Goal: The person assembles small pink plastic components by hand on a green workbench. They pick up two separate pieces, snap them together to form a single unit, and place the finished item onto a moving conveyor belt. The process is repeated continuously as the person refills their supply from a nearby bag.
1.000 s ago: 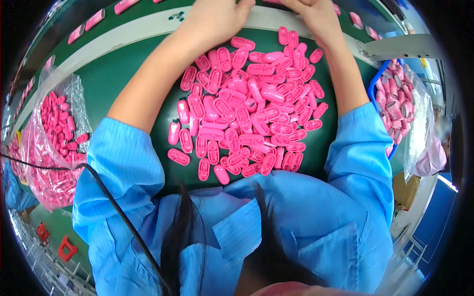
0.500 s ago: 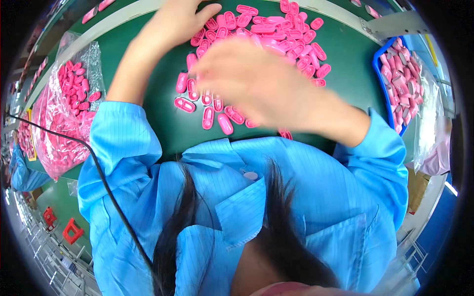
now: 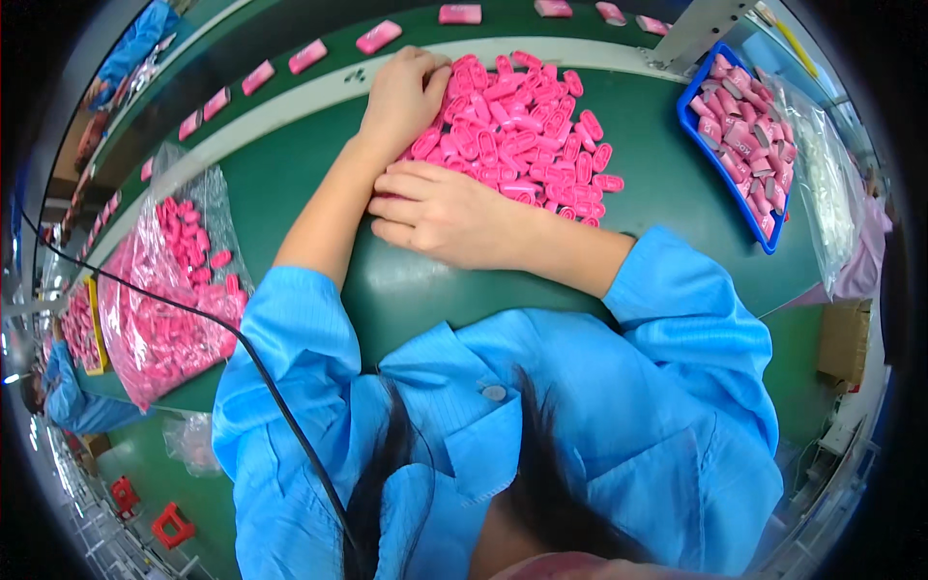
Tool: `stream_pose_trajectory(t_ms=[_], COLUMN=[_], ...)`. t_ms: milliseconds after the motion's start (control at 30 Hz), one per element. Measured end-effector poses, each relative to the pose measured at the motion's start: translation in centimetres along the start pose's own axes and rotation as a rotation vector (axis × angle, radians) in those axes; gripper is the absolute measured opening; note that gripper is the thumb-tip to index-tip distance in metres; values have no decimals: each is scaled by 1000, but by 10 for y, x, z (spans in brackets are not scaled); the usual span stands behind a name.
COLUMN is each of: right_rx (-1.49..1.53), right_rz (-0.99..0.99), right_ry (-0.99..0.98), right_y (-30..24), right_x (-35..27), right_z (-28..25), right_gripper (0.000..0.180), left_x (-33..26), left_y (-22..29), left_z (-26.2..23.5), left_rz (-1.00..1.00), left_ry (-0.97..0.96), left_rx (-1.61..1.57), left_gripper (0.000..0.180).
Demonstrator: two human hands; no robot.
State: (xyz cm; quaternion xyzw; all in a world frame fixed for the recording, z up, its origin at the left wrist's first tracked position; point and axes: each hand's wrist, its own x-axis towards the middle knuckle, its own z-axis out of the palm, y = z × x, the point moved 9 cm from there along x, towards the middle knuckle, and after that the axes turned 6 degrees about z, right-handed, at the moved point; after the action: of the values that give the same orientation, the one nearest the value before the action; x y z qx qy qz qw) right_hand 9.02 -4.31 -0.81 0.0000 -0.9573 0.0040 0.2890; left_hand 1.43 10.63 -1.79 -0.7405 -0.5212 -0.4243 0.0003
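Note:
A heap of small pink oval plastic shells (image 3: pixel 517 135) lies on the green tabletop (image 3: pixel 319 126) in front of me. My left hand (image 3: pixel 406 97) rests at the heap's left edge, thumb apart from the fingers, with the fingertips partly hidden. Along the near side of the heap lies my right hand (image 3: pixel 440 213), its loosely bent fingers pointing left and its back toward me. Both hands touch or nearly touch the shells, and I see no shell gripped in either. Some shells show a hollow inside, others a smooth rounded back.
A blue tray (image 3: pixel 720 164) of pink-and-grey pieces stands at the right, beside a clear plastic bag (image 3: pixel 817 184). On the left lies a clear bag (image 3: pixel 145 338) full of pink shells. Past a pale rail (image 3: pixel 280 106), pink pieces (image 3: pixel 379 37) are spaced in a row. A black cable (image 3: pixel 184 307) crosses the left side.
The view has shifted. My right hand, blurred over the shells before, now lies still at their near edge. Shells scattered toward me have joined the heap, which is more compact.

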Motion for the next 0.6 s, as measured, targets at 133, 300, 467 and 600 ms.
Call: stream_pose_trajectory(t_ms=[133,300,467,600], right_rx=[214,185,172,84], right_rz=[-3,88,620,964], right_ry=[92,377,541,497], right_y=[3,72,185,255], right_x=[5,-1,-61,-88], right_z=[-36,-91,-90,-96], right_gripper=[25,12,13,14], left_x=[5,44,57,61], left_y=[-20,-9,-10,-26], left_z=[-6,6,24,26], left_rz=[-165,-236,-235,-302], left_ry=[-77,-338,-528,-255], left_rx=[-3,-55,75,-347], left_gripper=[22,27,21,39])
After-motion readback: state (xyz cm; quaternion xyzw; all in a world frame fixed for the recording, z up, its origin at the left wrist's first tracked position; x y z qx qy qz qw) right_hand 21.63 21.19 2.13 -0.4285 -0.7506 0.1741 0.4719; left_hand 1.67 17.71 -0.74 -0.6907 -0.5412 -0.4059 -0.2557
